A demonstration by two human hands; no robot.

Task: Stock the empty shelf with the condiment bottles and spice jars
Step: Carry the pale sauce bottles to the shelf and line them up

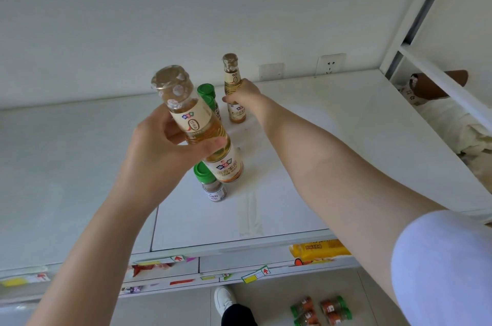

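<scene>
My left hand (162,144) grips a clear bottle of yellow liquid (197,123) by its shoulder and holds it tilted above the white top shelf (332,166). Farther back, my right hand (243,94) is wrapped round a second bottle of the same kind (233,78), which stands upright on the shelf. A green-capped spice jar (211,183) stands just in front of the held bottle. Two more green-capped jars (207,95) stand behind it, partly hidden.
A wall with two sockets (330,63) closes the back of the shelf. A white metal frame (426,59) rises at the right. Lower shelves carry price tags and a yellow packet (316,249). Several green-capped spice jars (319,309) lie on the floor by my shoe (225,299).
</scene>
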